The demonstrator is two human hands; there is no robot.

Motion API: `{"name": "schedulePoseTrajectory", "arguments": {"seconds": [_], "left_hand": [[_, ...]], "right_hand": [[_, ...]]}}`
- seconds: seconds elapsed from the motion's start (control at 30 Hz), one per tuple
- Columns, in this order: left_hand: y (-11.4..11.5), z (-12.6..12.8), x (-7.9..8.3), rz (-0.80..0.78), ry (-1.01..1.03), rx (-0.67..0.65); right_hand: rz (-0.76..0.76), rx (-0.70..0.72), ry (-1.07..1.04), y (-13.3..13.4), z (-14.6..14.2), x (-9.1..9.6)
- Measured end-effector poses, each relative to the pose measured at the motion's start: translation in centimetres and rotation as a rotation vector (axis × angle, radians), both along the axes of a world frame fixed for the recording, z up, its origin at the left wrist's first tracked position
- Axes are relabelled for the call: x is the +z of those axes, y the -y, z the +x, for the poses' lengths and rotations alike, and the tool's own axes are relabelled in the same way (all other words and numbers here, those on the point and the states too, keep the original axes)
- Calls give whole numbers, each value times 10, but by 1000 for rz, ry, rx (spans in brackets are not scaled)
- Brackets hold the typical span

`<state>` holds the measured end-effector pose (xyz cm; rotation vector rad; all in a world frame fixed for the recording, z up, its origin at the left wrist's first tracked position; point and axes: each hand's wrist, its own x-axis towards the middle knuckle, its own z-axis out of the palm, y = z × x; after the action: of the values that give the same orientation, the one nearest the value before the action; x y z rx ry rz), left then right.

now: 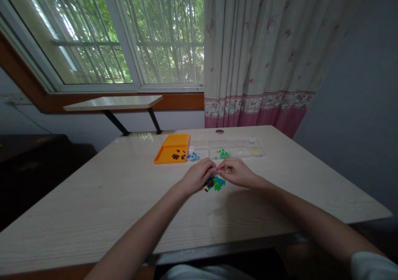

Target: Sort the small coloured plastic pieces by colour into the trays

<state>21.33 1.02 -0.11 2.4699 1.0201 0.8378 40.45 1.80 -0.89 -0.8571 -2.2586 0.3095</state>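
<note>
My left hand [200,174] and my right hand [236,172] meet fingertip to fingertip above the table. Both have their fingers pinched together; whatever is between them is too small to make out. Right beneath and in front of them lies a cluster of small building pieces [219,183] in green, blue, brown and white, partly covered by my left hand. Behind the hands a clear divided tray [203,152] holds loose blue pieces [193,156], green pieces [223,154] and yellow pieces [255,150]. Brown pieces [176,156] lie in an open orange case [170,160] at the tray's left.
The pale wooden table [108,205] runs from its front edge near my body to the wall. A small raised shelf [115,102] on black legs stands at the back left. A dark oval spot [219,131] shows near the back edge. A curtain [255,64] hangs behind.
</note>
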Motion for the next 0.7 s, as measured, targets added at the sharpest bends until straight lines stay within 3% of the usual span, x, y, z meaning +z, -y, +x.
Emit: {"name": "schedulePoseTrajectory", "arguments": {"seconds": [0.5,0.7], "left_hand": [[0,4,3,-124,272,62],[-1,3,2,-94,297,68]], "right_hand": [[107,27,-78,0,3,1],[130,49,-25,-2,6,2]]}}
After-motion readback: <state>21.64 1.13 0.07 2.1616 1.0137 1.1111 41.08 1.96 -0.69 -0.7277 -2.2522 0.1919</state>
